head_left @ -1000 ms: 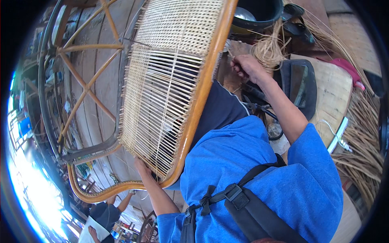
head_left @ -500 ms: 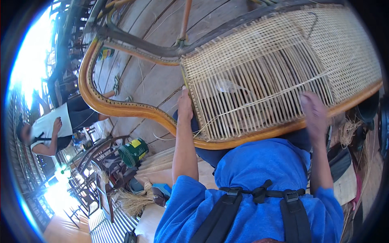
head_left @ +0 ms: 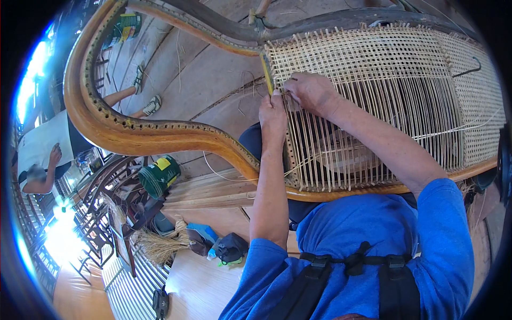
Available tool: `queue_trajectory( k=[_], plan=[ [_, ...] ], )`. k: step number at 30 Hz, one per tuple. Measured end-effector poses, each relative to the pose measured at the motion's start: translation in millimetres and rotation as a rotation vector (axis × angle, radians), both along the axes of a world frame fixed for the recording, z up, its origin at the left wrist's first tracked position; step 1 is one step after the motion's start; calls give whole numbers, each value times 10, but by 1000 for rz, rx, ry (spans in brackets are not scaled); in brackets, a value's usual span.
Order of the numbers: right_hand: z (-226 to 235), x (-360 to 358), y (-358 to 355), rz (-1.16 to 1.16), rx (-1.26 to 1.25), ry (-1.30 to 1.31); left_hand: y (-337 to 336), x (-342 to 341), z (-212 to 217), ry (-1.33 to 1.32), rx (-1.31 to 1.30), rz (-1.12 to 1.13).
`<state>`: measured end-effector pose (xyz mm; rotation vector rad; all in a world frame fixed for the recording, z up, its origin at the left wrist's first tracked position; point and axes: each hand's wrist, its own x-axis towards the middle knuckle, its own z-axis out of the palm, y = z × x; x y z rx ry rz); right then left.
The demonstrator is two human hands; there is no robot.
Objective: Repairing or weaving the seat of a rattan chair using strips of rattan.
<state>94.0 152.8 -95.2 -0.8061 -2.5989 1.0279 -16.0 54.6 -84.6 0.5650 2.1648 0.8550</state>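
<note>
A long curved wooden chair frame (head_left: 176, 141) lies across my lap, with a woven cane panel (head_left: 368, 58) stretched in its right part. The panel's far strip and right end are closely woven; bare parallel cane strands (head_left: 426, 114) span the middle. My left hand (head_left: 273, 114) is closed round the cross rail at the panel's left edge, thumb on top. Beside it my right hand (head_left: 314, 93) is closed in a pinch over the first strands; what its fingertips hold is hidden. A loose cane strand (head_left: 210, 168) trails left of the rail.
A hooked metal rod (head_left: 469, 70) sticks in the panel at right. Left of me are a green bucket (head_left: 160, 175), a bundle of fibres (head_left: 160, 245), a black bag (head_left: 232, 248) and stacked chair frames (head_left: 106, 197). Another person (head_left: 45, 149) is at far left.
My right hand has moved left across the panel to the cross rail, beside my left hand. My left hand has risen slightly along the rail. The view has shifted, with the frame appearing larger.
</note>
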Motion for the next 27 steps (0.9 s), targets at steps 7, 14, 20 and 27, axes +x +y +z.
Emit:
queue_trajectory(
  k=[7, 14, 20, 27],
  plan=[
    [-52, -43, -40, 59, 107, 49, 23, -37, -44, 142, -99, -74],
    [-138, -90, -102, 74, 172, 71, 75, 10, -8, 345, -221, -157],
    [-178, 314, 241, -84, -192, 256, 45, 111, -129, 153, 16, -108],
    [887, 2432, 888, -925, -238, 135, 52, 73, -185, 137, -86, -140]
  ],
)
